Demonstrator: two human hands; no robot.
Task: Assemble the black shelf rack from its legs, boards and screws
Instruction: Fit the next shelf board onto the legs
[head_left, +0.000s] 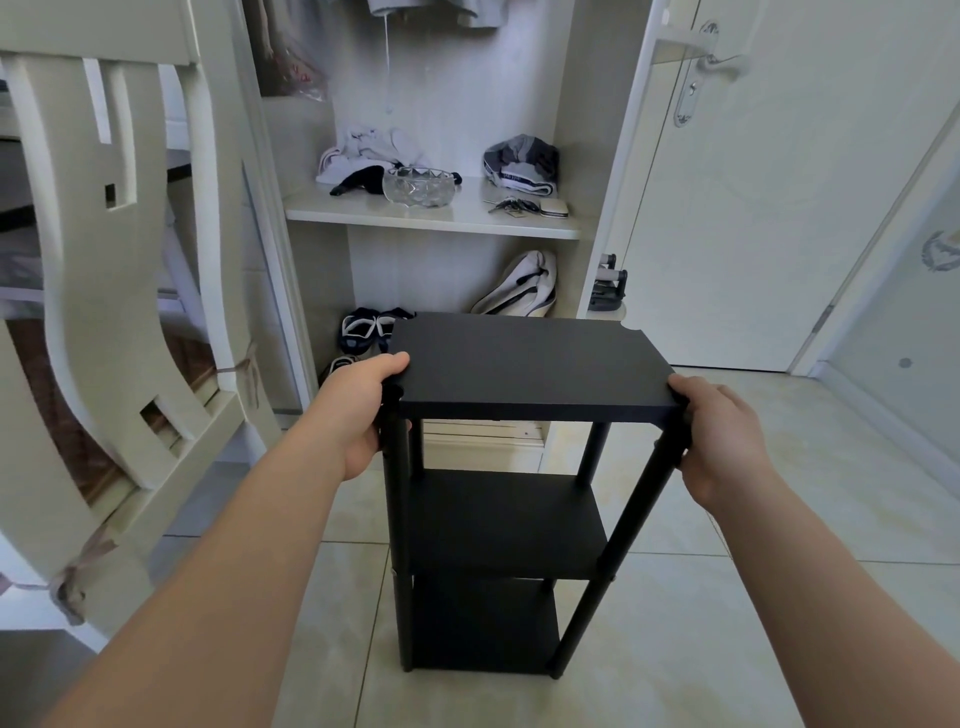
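A black shelf rack (519, 364) stands upright on the tiled floor in front of me, with three boards stacked on round black legs. My left hand (358, 415) grips its near left corner, thumb on the top board, fingers around the leg. On the opposite side my right hand (722, 441) grips the near right corner, fingers wrapped around the top of that leg. The middle board (504, 525) and bottom board (483, 623) show below. No loose screws or spare parts are visible.
An open white wardrobe (431, 215) stands right behind the rack, its shelf holding a glass bowl (418, 188), clothes and keys, with shoes (363, 330) below. A white chair (119, 291) is close at the left. A white door (727, 182) is at the right.
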